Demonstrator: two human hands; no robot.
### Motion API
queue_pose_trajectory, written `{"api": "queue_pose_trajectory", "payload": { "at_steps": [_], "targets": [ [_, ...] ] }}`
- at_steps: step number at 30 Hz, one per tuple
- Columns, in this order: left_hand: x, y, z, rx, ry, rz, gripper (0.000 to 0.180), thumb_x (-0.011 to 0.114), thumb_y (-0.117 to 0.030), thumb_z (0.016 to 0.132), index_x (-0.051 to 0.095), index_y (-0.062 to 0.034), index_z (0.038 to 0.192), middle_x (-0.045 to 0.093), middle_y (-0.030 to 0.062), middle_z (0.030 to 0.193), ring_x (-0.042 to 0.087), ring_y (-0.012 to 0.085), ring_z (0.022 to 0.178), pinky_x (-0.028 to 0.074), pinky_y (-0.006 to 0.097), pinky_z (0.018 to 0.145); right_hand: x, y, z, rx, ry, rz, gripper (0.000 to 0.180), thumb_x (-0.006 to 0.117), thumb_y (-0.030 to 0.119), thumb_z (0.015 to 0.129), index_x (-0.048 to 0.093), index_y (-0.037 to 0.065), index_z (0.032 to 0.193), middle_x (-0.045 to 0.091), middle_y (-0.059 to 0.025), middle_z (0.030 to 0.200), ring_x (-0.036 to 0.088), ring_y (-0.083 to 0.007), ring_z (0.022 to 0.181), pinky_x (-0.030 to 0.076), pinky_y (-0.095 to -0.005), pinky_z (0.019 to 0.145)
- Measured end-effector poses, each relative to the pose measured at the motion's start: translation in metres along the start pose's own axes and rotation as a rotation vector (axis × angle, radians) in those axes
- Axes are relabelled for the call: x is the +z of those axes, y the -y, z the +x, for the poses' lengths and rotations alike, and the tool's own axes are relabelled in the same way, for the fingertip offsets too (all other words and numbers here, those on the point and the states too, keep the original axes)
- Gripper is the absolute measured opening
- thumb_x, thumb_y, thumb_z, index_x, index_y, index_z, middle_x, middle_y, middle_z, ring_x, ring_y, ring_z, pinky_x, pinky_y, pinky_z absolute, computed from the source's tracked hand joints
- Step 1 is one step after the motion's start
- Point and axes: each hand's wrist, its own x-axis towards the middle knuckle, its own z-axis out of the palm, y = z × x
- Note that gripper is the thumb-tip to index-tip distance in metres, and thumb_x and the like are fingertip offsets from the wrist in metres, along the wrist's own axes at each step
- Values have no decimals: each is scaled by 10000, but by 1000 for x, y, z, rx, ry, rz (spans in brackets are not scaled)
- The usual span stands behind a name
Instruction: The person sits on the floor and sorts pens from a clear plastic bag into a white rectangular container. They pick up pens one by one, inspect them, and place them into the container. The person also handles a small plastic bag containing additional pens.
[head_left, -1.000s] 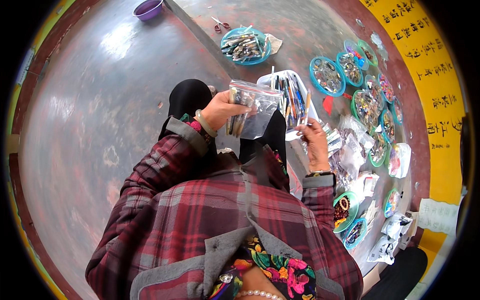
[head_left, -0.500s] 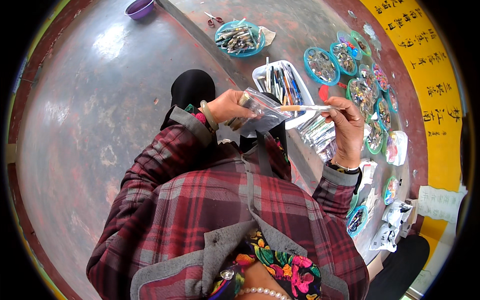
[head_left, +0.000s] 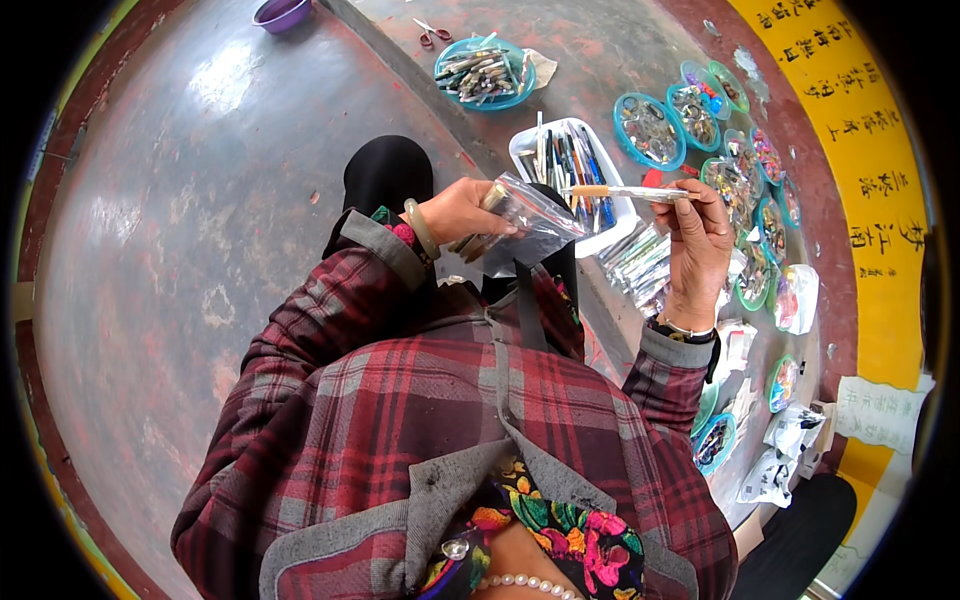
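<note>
My left hand (head_left: 458, 212) is closed around a clear plastic bag (head_left: 540, 232), its open-looking end pointing right. Several pale and dark stick-like pieces show through the plastic by my fingers. Between the thumb and fingers of my right hand (head_left: 700, 240) is a slim pen (head_left: 632, 193) with a tan section toward its left end and a silvery-white body. It lies nearly level, its left end just above the bag's right edge. Behind both hands stands a white tray (head_left: 628, 214) of pens, partly covered by the held pen.
More pens (head_left: 640, 265) lie in a pile right of the tray. A turquoise basket (head_left: 522, 92) of sticks stands beyond, near scissors (head_left: 430, 38) and a purple bowl (head_left: 280, 18). Several baskets (head_left: 632, 156) of small items crowd the right, with plastic bags (head_left: 796, 300) nearby.
My right hand has shifted slightly up and right with the pen, so its left end has moved up from over the bag's corner. My left hand and the bag stay nearly still.
</note>
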Motion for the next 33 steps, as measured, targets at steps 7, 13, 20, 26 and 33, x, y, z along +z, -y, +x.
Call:
{"api": "queue_pose_trajectory", "payload": {
  "at_steps": [7,13,20,26,33],
  "targets": [
    [0,3,2,-22,-9,-19,322,657,-31,774,582,38,1079,673,101,948,630,138,860,493,264,781,10,-6,2,67,82,-33,193,579,42,867,588,-15,1051,631,-63,887,618,-124,773,485,-228,685],
    [2,-5,2,-71,-7,-12,313,600,55,791,580,34,1103,641,109,1041,612,163,937,483,292,852,14,-13,4,155,162,-146,193,568,63,878,590,-3,1058,630,-48,861,615,-112,765,476,-217,679],
    [4,-3,2,-31,-62,-56,297,645,-34,772,594,13,1061,660,80,941,609,131,822,488,271,757,34,-35,6,246,237,-145,110,601,49,846,590,13,949,627,-32,854,600,-85,753,452,-198,631],
    [1,3,4,-73,-96,-9,279,626,-10,797,602,-1,1074,640,31,968,577,106,876,466,268,805,54,-49,6,110,261,-329,114,699,64,744,695,13,846,642,-107,979,597,-152,901,449,-263,759],
    [2,3,4,9,-94,-283,269,611,8,806,599,9,1075,641,54,1001,601,139,895,474,280,821,65,-73,3,-22,273,-491,139,727,98,703,718,32,825,661,-146,928,602,-221,969,445,-305,823]
  ]
}}
